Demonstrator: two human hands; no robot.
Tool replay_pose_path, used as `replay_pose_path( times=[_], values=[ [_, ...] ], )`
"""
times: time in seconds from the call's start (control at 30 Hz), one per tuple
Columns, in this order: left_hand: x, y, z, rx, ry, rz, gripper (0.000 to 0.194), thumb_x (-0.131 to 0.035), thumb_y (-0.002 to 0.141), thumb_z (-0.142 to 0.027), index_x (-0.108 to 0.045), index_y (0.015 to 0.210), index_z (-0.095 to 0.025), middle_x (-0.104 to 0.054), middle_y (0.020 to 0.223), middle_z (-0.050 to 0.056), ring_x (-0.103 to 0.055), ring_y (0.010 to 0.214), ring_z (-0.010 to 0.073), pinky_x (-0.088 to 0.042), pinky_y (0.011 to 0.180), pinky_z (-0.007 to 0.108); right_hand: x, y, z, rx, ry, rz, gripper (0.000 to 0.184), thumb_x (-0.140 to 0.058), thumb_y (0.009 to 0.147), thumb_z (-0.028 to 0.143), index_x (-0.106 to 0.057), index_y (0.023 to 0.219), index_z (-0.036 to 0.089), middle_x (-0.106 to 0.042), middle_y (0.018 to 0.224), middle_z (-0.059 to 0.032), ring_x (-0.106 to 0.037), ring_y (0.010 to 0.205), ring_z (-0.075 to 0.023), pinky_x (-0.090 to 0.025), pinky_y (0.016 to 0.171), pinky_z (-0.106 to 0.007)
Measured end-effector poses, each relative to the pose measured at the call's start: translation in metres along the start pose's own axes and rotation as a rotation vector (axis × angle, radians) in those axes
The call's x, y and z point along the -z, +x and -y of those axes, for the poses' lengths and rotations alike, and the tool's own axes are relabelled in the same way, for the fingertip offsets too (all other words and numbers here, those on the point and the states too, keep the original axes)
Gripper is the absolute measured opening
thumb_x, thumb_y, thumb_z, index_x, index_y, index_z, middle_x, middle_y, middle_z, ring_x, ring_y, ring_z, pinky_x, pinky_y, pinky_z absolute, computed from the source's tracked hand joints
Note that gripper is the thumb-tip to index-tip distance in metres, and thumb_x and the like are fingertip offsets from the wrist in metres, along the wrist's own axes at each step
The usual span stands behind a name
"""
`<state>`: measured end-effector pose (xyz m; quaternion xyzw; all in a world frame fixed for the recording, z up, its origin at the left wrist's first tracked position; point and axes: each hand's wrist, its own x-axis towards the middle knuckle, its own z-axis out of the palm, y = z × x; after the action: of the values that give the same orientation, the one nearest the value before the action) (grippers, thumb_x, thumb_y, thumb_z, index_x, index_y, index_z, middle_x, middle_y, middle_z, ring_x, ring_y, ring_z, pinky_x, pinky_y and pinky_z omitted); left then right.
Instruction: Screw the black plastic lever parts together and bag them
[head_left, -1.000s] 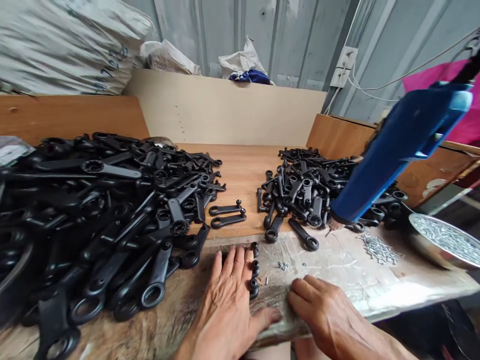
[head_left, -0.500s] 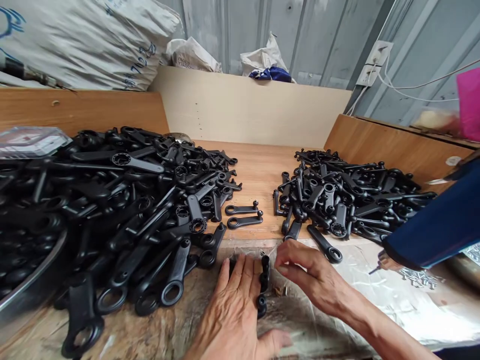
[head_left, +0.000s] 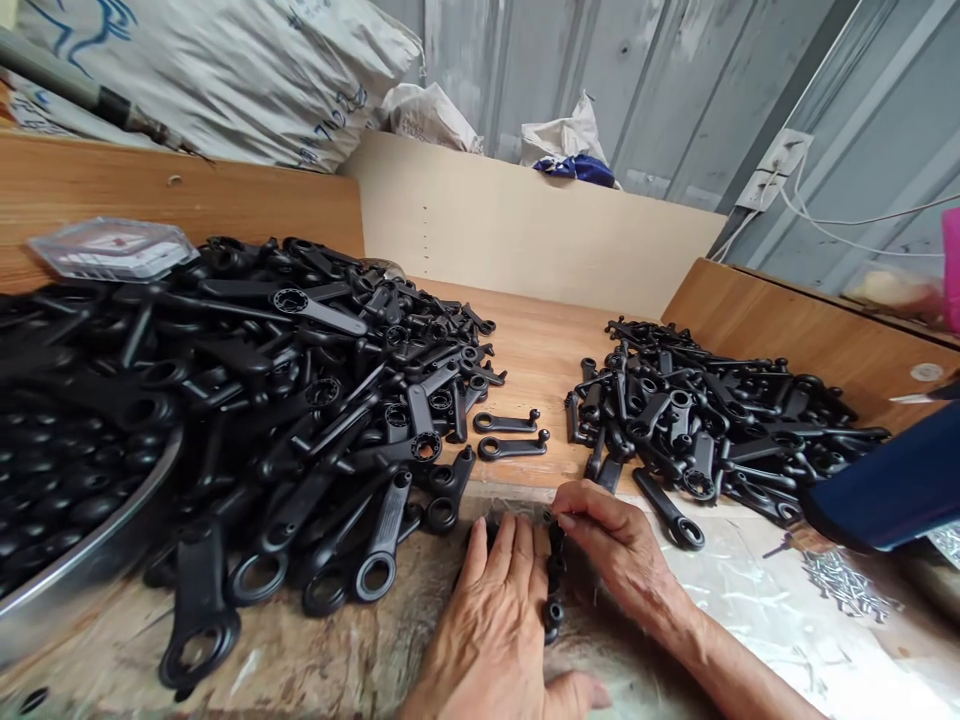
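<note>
My left hand (head_left: pixel 499 625) lies flat on the bench, fingers stretched out and pressing down on a black plastic part (head_left: pixel 553 590) whose round ends stick out past my fingertips. My right hand (head_left: pixel 611 550) is beside it, fingertips pinched together at the far end of that part. What the pinch holds is too small to make out. A big heap of black lever-shaped parts (head_left: pixel 300 400) is to the left. A smaller heap (head_left: pixel 697 410) is to the right.
A metal bowl (head_left: pixel 97 560) of small black pieces sits at the left edge. A blue tool (head_left: pixel 885 490) hangs at the right, above a scatter of small screws (head_left: pixel 840 580). Two loose levers (head_left: pixel 510 435) lie between the heaps. Wooden walls enclose the bench; sacks are behind.
My right hand moved up from the bench's near edge to the far end of the black part and pinched there. The view swung left, bringing the metal bowl into sight.
</note>
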<state>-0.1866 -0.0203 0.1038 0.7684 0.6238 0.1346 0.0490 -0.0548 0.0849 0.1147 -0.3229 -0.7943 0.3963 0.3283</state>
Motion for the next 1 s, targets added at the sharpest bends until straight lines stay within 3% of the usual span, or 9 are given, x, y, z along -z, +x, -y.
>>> replay_pose_path(
  times=[0.23,0.47,0.67,0.87,1.0],
  values=[
    [0.000,0.000,-0.001,-0.007,-0.020,-0.005,0.091,-0.046,0.076,-0.075,-0.049,0.130,-0.001,-0.039,0.137,0.027,-0.037,0.129,0.0416,-0.032,0.105,0.058,-0.001,-0.001,-0.003,0.089,0.003,-0.008,0.013,-0.055,0.079,0.020,-0.066,0.073,0.018,-0.066,0.082,-0.0050,-0.062,0.080,-0.0168,-0.051,0.073,-0.026],
    [-0.001,-0.003,-0.003,0.051,-0.048,0.022,0.093,-0.039,0.080,-0.074,-0.038,0.137,0.000,-0.031,0.142,0.025,-0.030,0.133,0.0392,-0.026,0.109,0.058,0.024,-0.011,0.013,0.322,-0.359,-0.018,0.018,-0.049,0.088,0.015,-0.066,0.089,0.017,-0.068,0.089,-0.0070,-0.063,0.080,-0.0150,-0.050,0.072,-0.024],
    [-0.002,-0.002,-0.004,0.050,0.001,0.027,0.089,-0.049,0.078,-0.071,-0.044,0.134,-0.002,-0.032,0.142,0.024,-0.029,0.134,0.0383,-0.027,0.109,0.057,0.029,-0.043,0.018,0.423,-0.855,0.278,0.023,-0.041,0.083,0.005,-0.058,0.073,0.017,-0.061,0.073,-0.0049,-0.053,0.064,-0.0167,-0.041,0.057,-0.027],
    [0.004,-0.001,-0.005,0.040,0.030,0.079,0.083,-0.044,0.082,-0.068,-0.047,0.132,-0.003,-0.033,0.141,0.024,-0.031,0.133,0.0388,-0.028,0.108,0.058,0.017,-0.056,0.020,0.593,-1.164,0.396,0.012,-0.051,0.078,0.004,-0.056,0.076,0.015,-0.059,0.073,-0.0078,-0.050,0.062,-0.0212,-0.039,0.054,-0.033],
    [0.001,-0.004,-0.002,0.003,0.052,-0.001,0.079,-0.043,0.084,-0.064,-0.047,0.132,-0.002,-0.038,0.140,0.024,-0.034,0.132,0.0383,-0.030,0.107,0.057,0.017,-0.054,0.022,0.691,-1.339,0.434,0.013,-0.048,0.077,0.005,-0.056,0.075,0.015,-0.055,0.067,-0.0080,-0.048,0.056,-0.0217,-0.034,0.046,-0.033]
  ],
)
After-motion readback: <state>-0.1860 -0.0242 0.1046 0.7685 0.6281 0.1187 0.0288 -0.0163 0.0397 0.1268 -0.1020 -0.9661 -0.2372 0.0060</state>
